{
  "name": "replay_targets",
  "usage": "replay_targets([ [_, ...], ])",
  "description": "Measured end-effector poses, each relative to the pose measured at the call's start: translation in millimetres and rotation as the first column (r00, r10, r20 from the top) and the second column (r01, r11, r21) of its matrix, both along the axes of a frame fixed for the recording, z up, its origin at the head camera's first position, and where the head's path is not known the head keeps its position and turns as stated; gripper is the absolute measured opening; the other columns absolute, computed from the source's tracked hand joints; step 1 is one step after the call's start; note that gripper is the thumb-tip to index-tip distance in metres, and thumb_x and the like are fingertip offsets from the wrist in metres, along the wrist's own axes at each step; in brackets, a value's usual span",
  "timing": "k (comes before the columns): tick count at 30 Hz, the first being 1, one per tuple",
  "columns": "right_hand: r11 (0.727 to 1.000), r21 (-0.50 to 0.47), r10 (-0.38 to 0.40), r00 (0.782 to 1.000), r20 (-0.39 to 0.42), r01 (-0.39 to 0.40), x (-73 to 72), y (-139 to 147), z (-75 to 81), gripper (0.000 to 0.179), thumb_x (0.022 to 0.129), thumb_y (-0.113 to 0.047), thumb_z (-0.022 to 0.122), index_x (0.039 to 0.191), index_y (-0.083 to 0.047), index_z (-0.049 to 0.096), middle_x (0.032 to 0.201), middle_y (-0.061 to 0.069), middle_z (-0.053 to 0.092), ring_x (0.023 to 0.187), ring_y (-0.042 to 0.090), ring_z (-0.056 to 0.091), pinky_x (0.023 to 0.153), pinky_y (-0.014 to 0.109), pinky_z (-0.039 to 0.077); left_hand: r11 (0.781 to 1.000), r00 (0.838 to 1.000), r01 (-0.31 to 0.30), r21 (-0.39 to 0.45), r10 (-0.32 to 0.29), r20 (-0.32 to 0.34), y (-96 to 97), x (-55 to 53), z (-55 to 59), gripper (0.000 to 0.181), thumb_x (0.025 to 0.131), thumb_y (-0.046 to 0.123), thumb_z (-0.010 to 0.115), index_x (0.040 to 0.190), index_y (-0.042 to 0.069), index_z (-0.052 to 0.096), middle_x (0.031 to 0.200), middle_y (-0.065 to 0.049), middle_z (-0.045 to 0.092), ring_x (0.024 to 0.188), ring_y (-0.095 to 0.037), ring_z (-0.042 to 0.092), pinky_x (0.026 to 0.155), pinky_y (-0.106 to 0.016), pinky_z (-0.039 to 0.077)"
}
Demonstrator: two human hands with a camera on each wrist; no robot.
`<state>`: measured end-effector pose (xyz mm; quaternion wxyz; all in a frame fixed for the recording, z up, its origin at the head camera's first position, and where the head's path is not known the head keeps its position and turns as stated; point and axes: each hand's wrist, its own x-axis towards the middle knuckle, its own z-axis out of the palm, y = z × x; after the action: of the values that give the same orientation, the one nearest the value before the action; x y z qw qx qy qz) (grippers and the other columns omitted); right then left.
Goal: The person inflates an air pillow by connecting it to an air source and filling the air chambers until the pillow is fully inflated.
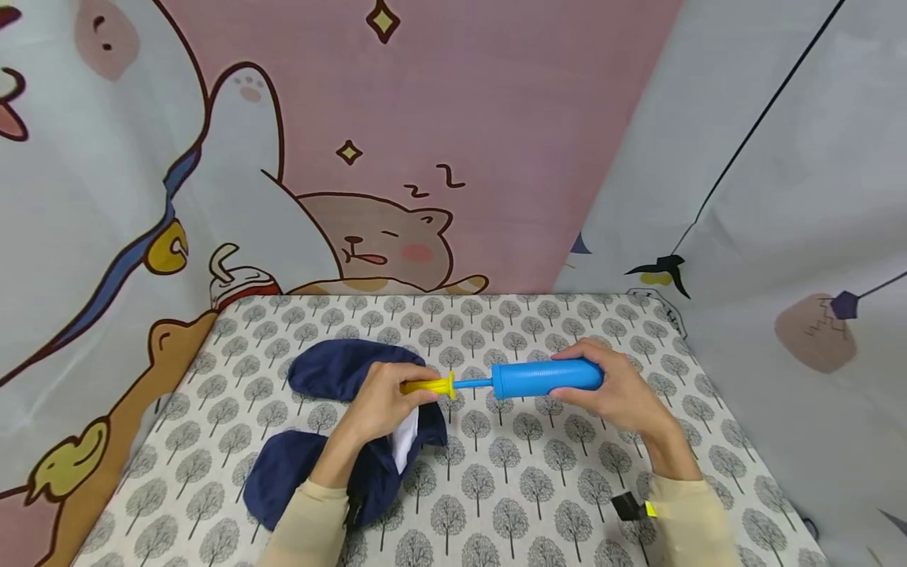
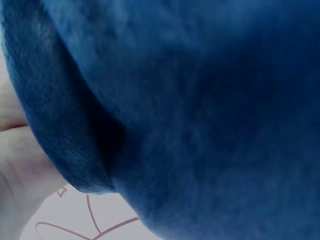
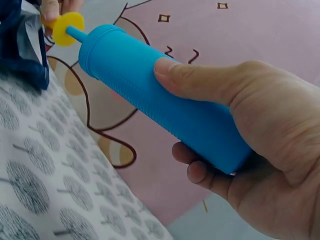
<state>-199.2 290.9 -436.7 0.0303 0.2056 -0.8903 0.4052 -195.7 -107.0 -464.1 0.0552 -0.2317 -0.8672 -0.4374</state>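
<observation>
Above the counter, the right hand grasps the blue pump, and the left hand's fingers pinch its yellow handle, near the navy fabric item. Keeping rod and barrel aligned should help each stroke.

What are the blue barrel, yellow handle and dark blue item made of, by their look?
Blue barrel: probably hard plastic, satin, with moulded-looking ridges.
Yellow handle: likely plastic too, smooth and evenly coloured.
Dark blue item: perhaps flocked vinyl or fabric, matte, with a faintly fuzzy surface.
</observation>
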Motion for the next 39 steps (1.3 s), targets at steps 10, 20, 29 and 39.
replay_targets([
  [10, 0.997, -0.019, 0.074, 0.996, -0.049, -0.075, -5.1, -33, 2.0, 0.049, 0.085, -0.019, 0.102, 0.126, -0.020, 0.077, 0.117, 0.000, 0.072, 0.102, 0.021, 0.064, 0.086, 0.031, 0.055, 0.998, 1.000, -0.002, 0.059, 0.003, -0.026, 1.4, 1.1, -2.0, 0.026, 0.094, 0.009, 0.092, 0.120, 0.009, 0.089, 0.113, -0.008, 0.089, 0.072, -0.005, 0.062, 0.069, -0.022, 0.053],
  [20, 0.996, 0.014, 0.087, 0.994, -0.061, -0.086, -6.6, -52, -6.7, 0.049, 0.085, -0.025, 0.103, 0.126, -0.020, 0.076, 0.118, -0.001, 0.073, 0.102, 0.019, 0.064, 0.090, 0.032, 0.053, 0.998, 1.000, -0.012, 0.056, 0.013, -0.014, 4.1, 2.8, -4.2, 0.026, 0.094, 0.009, 0.092, 0.120, 0.008, 0.089, 0.112, -0.009, 0.089, 0.075, -0.007, 0.063, 0.070, -0.022, 0.053],
  [29, 0.998, 0.030, 0.051, 0.998, -0.036, -0.050, -11.0, -29, 0.3, 0.051, 0.085, -0.022, 0.103, 0.130, -0.024, 0.078, 0.121, -0.003, 0.074, 0.101, 0.020, 0.065, 0.088, 0.030, 0.054, 0.997, 1.000, -0.002, 0.078, 0.005, -0.027, 4.9, -0.5, -5.8, 0.026, 0.095, 0.011, 0.092, 0.120, 0.010, 0.089, 0.110, -0.007, 0.089, 0.075, -0.003, 0.065, 0.070, -0.022, 0.055],
  [39, 0.999, 0.032, 0.038, 0.998, -0.057, -0.036, -11.8, -8, 5.2, 0.051, 0.084, -0.019, 0.102, 0.129, -0.023, 0.078, 0.124, -0.003, 0.075, 0.103, 0.018, 0.064, 0.089, 0.029, 0.053, 0.997, 1.000, -0.015, 0.080, 0.016, -0.012, 6.7, 1.7, -3.8, 0.025, 0.096, 0.012, 0.091, 0.122, 0.010, 0.088, 0.113, -0.008, 0.089, 0.077, -0.005, 0.068, 0.070, -0.022, 0.056],
])
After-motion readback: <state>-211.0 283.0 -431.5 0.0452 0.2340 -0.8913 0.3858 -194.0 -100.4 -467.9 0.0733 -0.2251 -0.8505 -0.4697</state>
